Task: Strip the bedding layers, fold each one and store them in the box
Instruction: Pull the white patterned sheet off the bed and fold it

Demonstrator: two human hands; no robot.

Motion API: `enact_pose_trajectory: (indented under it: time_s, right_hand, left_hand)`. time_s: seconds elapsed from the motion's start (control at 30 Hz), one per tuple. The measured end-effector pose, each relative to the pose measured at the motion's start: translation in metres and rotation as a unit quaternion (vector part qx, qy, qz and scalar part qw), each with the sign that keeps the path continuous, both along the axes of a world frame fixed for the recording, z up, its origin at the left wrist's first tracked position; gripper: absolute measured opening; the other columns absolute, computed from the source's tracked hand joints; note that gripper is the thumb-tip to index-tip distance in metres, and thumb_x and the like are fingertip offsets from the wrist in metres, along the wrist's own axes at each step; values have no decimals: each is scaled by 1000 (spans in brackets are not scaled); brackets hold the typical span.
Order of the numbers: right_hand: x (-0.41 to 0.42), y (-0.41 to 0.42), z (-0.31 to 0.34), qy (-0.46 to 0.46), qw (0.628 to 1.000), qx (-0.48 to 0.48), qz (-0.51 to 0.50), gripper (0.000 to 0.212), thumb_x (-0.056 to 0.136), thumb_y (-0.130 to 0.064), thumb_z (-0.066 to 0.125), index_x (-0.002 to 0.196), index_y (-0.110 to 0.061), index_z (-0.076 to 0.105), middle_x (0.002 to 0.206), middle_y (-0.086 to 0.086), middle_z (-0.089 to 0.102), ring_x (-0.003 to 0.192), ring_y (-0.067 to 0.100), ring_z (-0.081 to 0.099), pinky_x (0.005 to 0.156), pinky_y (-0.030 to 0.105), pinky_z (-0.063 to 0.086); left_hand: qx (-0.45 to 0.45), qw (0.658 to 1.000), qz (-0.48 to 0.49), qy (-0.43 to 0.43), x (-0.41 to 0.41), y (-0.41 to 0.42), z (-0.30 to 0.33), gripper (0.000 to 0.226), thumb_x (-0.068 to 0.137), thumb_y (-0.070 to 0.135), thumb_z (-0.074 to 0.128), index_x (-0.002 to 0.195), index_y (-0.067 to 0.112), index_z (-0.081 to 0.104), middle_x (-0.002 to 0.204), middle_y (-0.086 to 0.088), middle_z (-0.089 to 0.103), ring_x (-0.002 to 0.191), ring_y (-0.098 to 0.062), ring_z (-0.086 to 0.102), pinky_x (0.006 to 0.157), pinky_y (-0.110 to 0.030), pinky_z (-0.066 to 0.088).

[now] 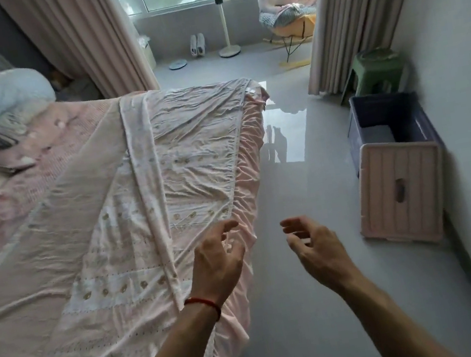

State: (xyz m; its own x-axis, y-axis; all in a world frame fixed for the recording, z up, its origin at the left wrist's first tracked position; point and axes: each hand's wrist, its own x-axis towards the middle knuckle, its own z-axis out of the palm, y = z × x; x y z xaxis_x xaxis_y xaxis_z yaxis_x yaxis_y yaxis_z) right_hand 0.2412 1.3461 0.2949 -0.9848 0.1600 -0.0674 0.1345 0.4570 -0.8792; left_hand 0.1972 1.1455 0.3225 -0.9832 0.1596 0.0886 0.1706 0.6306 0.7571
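Hands first: your left hand [220, 262], with a red string [203, 303] at the wrist, hovers over the bed's [42, 185] near edge with fingers loosely spread, grasping nothing. Your right hand [314, 246] hangs beyond that edge over the grey floor [311, 305], fingers relaxed and empty too. On the bed, a wrinkled pale quilt [146, 212] lies folded lengthwise along the side nearest you. Off the bed's right side, the dark box [387, 121] stands open against the wall, its pink lid [400, 191] leaning at its near end.

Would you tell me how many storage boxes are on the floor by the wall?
2: a pink box nearer the person, and a dark blue box right behind it, open-topped. Others may be out of view.
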Motion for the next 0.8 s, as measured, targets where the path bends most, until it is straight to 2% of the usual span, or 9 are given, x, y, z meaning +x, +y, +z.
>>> enact_pose_trajectory:
  time_s: [0.1,0.2,0.27,0.43,0.57,0.67,0.8]
  right_hand:
    - [-31,22,22,29,999,-16,13,28,101,-15,60,128,-21,63,117,-14,63,98,-7,60,77,7,50]
    - [-69,56,34,50,998,-14,28,27,101,-15,61,126,-25,63,116,-19,62,100,-9,61,77,4,50]
    - [-102,79,41,60,998,-7,34,27,100,-16,61,125,-27,62,115,-21,61,100,-9,62,77,4,50]
    - [-220,138,38,43,997,37,47,29,100,-16,62,122,-34,61,119,-21,62,102,-5,64,82,11,54]
    - [-327,190,35,19,997,54,47,28,100,-17,61,123,-35,61,119,-19,64,100,-4,64,81,12,54]
    - [-399,230,29,-2,997,60,50,28,101,-18,61,124,-33,61,116,-21,64,100,-5,63,80,10,53]
    - [-508,279,15,-2,997,54,52,27,99,-17,62,119,-36,63,111,-20,68,98,-11,62,82,16,56]
  left_hand:
    - [42,999,26,4,-21,26,12,34,92,13,64,124,24,65,121,11,66,107,-6,62,86,-18,52]
    - [84,995,45,8,-59,58,16,34,90,13,66,122,26,66,118,14,67,105,-3,63,85,-26,57]
    - [107,993,51,17,-93,81,18,33,90,14,67,119,28,66,115,17,68,104,-1,63,84,-26,57]
    - [118,991,69,4,-229,140,-1,33,88,10,66,118,25,67,113,14,69,101,-3,65,82,-18,55]
    - [101,993,64,-22,-350,185,-9,34,87,9,66,119,22,67,113,9,69,101,-11,66,88,-24,54]
    - [92,994,50,-21,-427,220,-10,32,88,10,66,117,24,67,109,11,69,99,-8,66,84,-18,53]
    - [74,996,47,-20,-522,266,-20,30,89,15,66,117,28,66,108,16,68,97,5,63,82,-13,53]
